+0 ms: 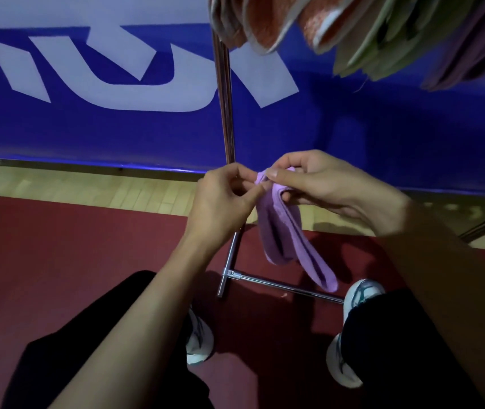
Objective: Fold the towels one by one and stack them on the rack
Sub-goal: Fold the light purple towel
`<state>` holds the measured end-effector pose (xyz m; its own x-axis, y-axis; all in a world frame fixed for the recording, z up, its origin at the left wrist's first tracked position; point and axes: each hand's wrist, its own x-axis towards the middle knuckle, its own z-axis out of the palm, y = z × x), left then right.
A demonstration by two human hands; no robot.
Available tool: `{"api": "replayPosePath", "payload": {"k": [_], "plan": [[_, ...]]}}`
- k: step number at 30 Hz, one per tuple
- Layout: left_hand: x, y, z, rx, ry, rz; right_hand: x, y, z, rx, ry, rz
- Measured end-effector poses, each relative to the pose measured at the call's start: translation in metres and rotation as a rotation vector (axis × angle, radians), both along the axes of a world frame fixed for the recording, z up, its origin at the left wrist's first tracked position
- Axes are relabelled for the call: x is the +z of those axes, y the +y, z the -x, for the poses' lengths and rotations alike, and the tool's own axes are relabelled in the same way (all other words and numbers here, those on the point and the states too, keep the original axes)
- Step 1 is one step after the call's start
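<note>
We hold a lilac towel (287, 231) up in front of us, both hands close together at its top edge. Our left hand (223, 202) pinches one corner between thumb and fingertips, and our right hand (320, 184) clamps the bunched folds just beside it, thumb on top and fingers curled beneath. The towel hangs down from our hands in long doubled loops, above the chrome foot of the rack (229, 273) on the red mat (58, 246). Up at the top right, folded towels (353, 28) in orange, green and purple hang on the rack, well apart from our hands.
</note>
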<state>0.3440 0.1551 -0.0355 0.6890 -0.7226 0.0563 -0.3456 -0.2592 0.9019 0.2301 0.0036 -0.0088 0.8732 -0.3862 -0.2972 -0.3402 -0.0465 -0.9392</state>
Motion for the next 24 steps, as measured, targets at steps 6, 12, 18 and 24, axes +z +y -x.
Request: {"api": "replayPosePath", "payload": {"k": [6,12,18,24], "plan": [[0.001,-0.002,0.004,0.013,0.142,0.027,0.003,0.004,0.004,0.041,0.078,0.279],[0.003,-0.002,0.007,0.024,0.137,0.005,0.0,0.006,0.003,0.013,0.032,0.084],[0.007,0.0,0.006,-0.016,0.127,0.046,0.001,0.001,-0.001,-0.095,-0.012,-0.094],[0.001,-0.001,0.012,-0.008,-0.058,0.004,0.006,0.007,0.001,-0.005,0.105,0.43]]}}
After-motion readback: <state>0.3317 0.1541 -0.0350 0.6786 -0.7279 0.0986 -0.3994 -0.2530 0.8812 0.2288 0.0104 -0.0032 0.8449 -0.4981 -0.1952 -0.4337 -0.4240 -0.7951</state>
